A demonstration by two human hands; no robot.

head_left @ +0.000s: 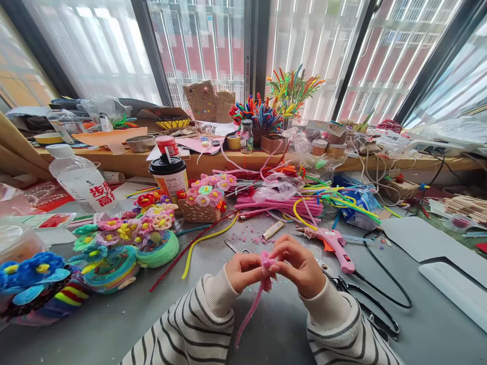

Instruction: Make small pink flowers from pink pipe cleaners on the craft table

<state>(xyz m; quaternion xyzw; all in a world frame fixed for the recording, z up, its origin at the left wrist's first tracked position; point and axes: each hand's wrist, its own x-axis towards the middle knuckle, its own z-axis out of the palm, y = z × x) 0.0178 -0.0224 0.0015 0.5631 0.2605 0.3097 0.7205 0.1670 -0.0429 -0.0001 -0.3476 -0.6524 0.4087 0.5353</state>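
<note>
Both of my hands meet over the grey table around a pink pipe cleaner [251,313]. Its upper end is bent into a small fuzzy bunch, and the straight tail hangs down toward me. My left hand [245,271] pinches the bunch from the left side. On the right, my right hand [299,263] grips it between thumb and fingers; some fingertips are hidden behind the bunch. Just beyond my hands lie scissors [234,247], partly covered, and pink fuzzy scraps. A pink hot glue gun [335,246] rests on the table to the right of my right hand.
Pipe-cleaner flowers in pots [158,248] stand at left, near a water bottle [81,182] and a lidded cup [169,177]. A heap of pink pipe cleaners [281,207] lies ahead. Black-handled pliers [365,304] and the glue gun's cord [395,299] are at right.
</note>
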